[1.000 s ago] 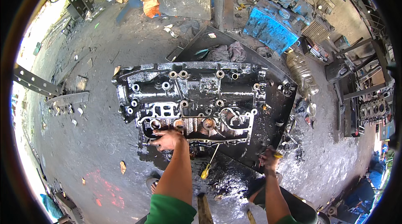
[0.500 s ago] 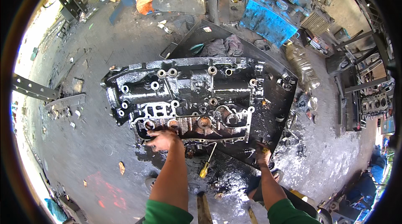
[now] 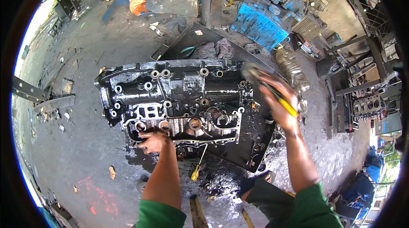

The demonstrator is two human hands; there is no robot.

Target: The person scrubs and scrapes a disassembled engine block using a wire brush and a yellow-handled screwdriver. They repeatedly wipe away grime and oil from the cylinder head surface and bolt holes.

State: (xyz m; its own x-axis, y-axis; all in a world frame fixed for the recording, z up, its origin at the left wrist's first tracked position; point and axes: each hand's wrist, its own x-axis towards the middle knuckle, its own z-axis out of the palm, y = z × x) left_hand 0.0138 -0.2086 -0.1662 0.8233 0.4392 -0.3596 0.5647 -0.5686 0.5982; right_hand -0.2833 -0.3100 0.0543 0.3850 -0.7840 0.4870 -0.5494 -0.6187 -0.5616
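A long, oily metal cylinder head lies in front of me, black and glossy, with several bored holes and a recessed chamber along its near side. My left hand grips the near rim of that chamber, left of its middle, fingers over the wall. Raised over the right end, my right hand is closed round a yellow-handled brush-like tool; motion smears its head. Below the near rim, a screwdriver with a yellow handle leans with its shaft toward the cylinder head.
A dark metal tray sits under the cylinder head, with rags at its far corner. Behind it stands a blue machine. Metal shelving is at right, and a flat metal bar lies on the left floor.
My right hand has swung up from the tray's near right edge to the cylinder head's far right end, carrying the yellow-handled tool. My left hand stays on the rim. The view has shifted slightly.
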